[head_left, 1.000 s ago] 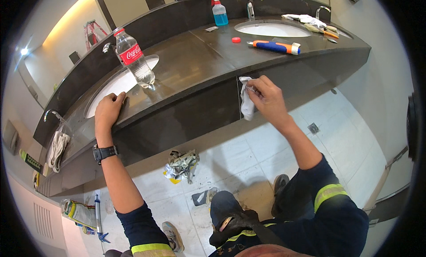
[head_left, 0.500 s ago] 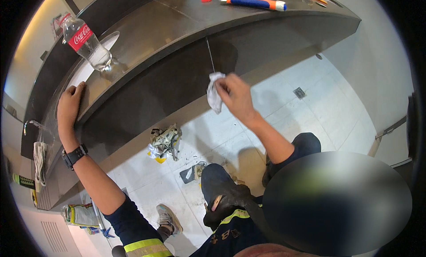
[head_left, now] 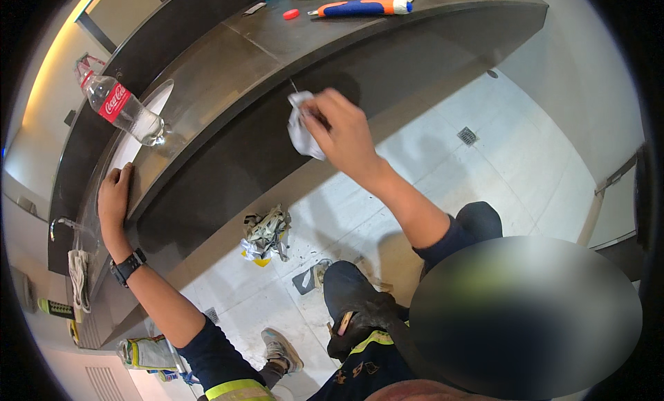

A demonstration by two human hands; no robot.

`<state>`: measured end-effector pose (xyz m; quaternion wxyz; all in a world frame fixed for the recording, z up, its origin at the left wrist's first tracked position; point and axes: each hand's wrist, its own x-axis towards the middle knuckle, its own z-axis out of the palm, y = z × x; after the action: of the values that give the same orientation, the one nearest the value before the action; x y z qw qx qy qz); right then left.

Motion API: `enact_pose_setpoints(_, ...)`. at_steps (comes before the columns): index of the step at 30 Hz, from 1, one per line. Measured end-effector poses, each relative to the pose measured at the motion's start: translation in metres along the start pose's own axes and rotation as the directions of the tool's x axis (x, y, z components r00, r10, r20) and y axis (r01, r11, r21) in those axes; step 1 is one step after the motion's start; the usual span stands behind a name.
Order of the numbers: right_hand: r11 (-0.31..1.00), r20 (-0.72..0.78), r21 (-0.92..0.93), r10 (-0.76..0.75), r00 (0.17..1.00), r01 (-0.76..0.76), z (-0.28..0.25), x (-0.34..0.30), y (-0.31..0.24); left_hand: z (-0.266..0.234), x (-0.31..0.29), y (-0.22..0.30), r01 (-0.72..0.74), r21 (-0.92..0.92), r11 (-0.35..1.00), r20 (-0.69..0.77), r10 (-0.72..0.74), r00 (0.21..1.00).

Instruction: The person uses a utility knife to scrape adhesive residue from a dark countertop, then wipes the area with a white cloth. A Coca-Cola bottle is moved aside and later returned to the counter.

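My right hand pinches a crumpled white cloth against the dark front panel of the counter. A short bit of a thin, pale upright line shows just above the cloth; the rest is covered. At the left, my left hand rests over the counter's edge with its fingers laid on the top, holding nothing. Near its fingertips, a clear plastic bottle with a red label and red cap stands on the counter.
On the countertop lie a red cap and a blue and orange pen-shaped tool. A crumpled heap of rags or wrappers sits on the tiled floor, near a dark flat object. Folded cloth hangs at the counter's left end.
My right hand and the cloth have moved up along the pale line, so less of it shows above. My left hand stays on the counter edge. The view has shifted slightly.
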<state>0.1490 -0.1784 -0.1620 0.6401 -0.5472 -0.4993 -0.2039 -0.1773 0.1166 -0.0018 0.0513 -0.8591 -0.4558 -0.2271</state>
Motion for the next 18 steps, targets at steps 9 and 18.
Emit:
enact_pose_setpoints(9,0.995,-0.229,-0.085,-0.076,0.970,0.057,-0.002,0.028,0.000,0.000,-0.004,0.010,0.020,-0.011,1.000,0.000,-0.020,1.000)
enact_pose_setpoints(18,0.997,-0.174,-0.071,-0.023,0.984,0.011,-0.012,0.024,0.009,0.002,-0.004,0.007,0.015,-0.011,1.000,-0.018,-0.015,1.000)
